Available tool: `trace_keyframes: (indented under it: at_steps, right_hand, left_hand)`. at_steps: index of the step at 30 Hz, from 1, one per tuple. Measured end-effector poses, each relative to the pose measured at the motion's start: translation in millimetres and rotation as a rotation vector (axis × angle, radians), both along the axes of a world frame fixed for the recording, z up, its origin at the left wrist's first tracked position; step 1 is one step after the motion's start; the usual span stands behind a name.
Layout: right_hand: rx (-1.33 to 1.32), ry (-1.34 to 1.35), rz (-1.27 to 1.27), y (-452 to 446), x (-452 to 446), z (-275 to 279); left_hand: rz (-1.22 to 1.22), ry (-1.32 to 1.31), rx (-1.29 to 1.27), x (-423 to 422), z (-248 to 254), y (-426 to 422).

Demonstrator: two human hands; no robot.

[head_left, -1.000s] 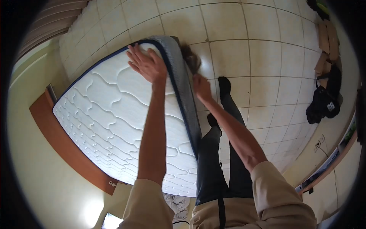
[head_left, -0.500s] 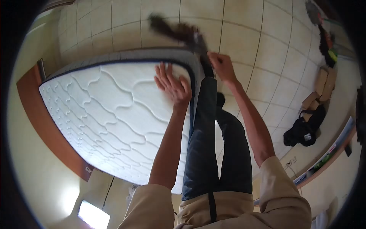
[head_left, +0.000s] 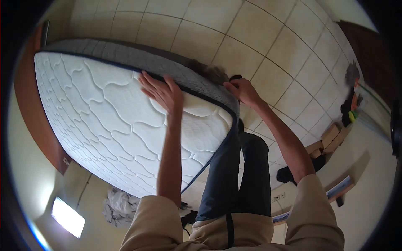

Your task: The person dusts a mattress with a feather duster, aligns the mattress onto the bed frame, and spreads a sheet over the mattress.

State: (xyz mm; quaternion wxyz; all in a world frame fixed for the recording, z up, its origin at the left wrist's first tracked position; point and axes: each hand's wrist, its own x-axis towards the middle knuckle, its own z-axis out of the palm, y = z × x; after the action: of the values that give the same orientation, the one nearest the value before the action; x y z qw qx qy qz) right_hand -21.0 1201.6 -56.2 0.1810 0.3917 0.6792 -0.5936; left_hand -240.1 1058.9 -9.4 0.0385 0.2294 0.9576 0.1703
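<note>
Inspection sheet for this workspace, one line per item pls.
Surface: mattress, white quilted top, dark edging, grey side.
Job's things: brown duster-like tool, motion-blurred, beside the mattress's grey side; exact type unclear.
Clutter: cardboard boxes and black bundle near the wall; crumpled grey cloth beyond the mattress.
Grip: left hand open on mattress top; right hand closed at the tool's end.
Cables: thin cable at wall socket.
Surroundings: tiled floor, brown headboard.

pale tiled floor [head_left: 245,54], cream wall [head_left: 31,167]
</note>
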Motion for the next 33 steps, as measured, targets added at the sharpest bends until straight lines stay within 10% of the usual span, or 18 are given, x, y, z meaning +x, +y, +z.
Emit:
trace_keyframes:
  at_steps: [9, 12, 33]
  right_hand:
    - [-0.175, 0.163, -0.088, -23.4, -91.0, -9.7]
    - [0.003, -0.127, -0.015, -28.5, -111.8, -42.4]
    - [-0.317, 0.026, 0.099, 3.5, -168.2, -45.1]
  left_hand:
    - [0.305, 0.138, 0.042, -168.0, -18.9, 27.4]
    - [0.27, 0.185, 0.029, -160.6, -19.7, 29.4]
    - [0.263, 0.229, -0.063, -158.4, -31.3, 29.2]
